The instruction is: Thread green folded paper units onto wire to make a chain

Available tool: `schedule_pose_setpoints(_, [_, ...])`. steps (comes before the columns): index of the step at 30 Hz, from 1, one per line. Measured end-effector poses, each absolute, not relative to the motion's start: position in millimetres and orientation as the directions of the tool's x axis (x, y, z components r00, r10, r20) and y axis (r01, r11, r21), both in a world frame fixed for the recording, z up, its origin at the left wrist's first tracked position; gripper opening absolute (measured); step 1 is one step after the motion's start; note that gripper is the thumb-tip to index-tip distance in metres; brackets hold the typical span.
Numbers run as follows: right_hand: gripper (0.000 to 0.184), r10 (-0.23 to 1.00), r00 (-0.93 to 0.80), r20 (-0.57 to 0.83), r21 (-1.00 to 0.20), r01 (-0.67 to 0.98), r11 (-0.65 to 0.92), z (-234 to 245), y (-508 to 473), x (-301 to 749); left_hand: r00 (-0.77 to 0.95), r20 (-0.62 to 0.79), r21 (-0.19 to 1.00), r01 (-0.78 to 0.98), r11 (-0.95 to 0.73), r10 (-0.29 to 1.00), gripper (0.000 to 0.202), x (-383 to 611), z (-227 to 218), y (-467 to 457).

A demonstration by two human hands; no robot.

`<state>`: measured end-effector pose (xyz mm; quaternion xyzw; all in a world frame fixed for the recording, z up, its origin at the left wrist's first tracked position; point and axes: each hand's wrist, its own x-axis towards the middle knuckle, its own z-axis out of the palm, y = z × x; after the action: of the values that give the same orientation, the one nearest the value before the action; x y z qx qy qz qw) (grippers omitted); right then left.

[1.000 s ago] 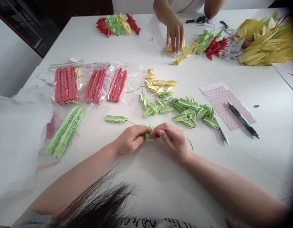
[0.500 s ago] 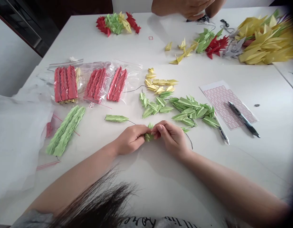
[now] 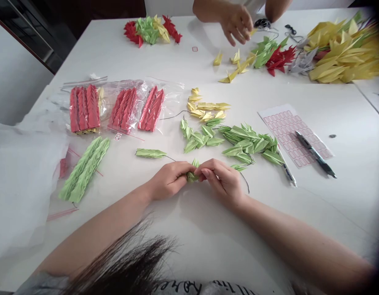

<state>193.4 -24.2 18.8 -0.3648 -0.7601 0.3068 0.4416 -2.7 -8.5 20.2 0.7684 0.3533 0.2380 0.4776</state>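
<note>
At the front middle of the table, my left hand (image 3: 169, 179) is closed with its fingertips on a small green folded paper crane (image 3: 191, 177). My right hand (image 3: 221, 178) meets it from the right, thumb and fingers pinched at the crane's edge; whatever lies inside that pinch is hidden. A dark thread runs from near my left hand to a flat green stack of folded cranes (image 3: 150, 153). Just beyond my hands lie loose green cranes (image 3: 200, 139) and a bigger green heap (image 3: 250, 141). Yellow folded cranes (image 3: 209, 107) lie behind them.
Bagged red crane strings (image 3: 123, 110) and a green string (image 3: 85, 170) lie left. A label sheet (image 3: 278, 123), black pen (image 3: 315, 153) and white pen (image 3: 287, 168) are right. Across the table, a co-worker's hand (image 3: 237, 24) is near yellow cranes (image 3: 247, 63) and a large yellow pile (image 3: 346, 53).
My right hand has shifted slightly, its fingers still pinched beside the green crane. My left hand stays put. The co-worker's hand has come down and leftward over the table, fingers spreading.
</note>
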Motion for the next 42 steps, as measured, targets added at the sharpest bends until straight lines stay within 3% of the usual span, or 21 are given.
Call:
schedule_pose_setpoints(10, [0.042, 0.934, -0.28, 0.221, -0.931, 0.225, 0.288, 8.8, -19.9, 191.6, 0.645, 0.045, 0.882, 0.333, -0.334, 0.763, 0.031, -1.6, 20.8, -9.4])
schedule_pose_setpoints(34, [0.045, 0.955, -0.279, 0.106, -0.982, 0.124, 0.145, 15.0, -16.7, 189.4, 0.66, 0.091, 0.869, 0.313, -0.383, 0.746, 0.03, -2.0, 17.0, -8.9])
schedule_pose_setpoints(37, [0.043, 0.963, -0.241, 0.123, -0.986, 0.079, 0.146, 14.0, -17.4, 189.4, 0.621, 0.074, 0.91, 0.279, -0.309, 0.78, 0.031, -1.9, 14.5, -10.0])
schedule_pose_setpoints(42, [0.037, 0.954, 0.037, 0.298, -0.954, -0.006, 0.299, 7.0, -18.7, 191.9, 0.395, -0.048, 0.999, 0.037, 0.036, 0.917, 0.016, 0.2, 10.4, -9.1])
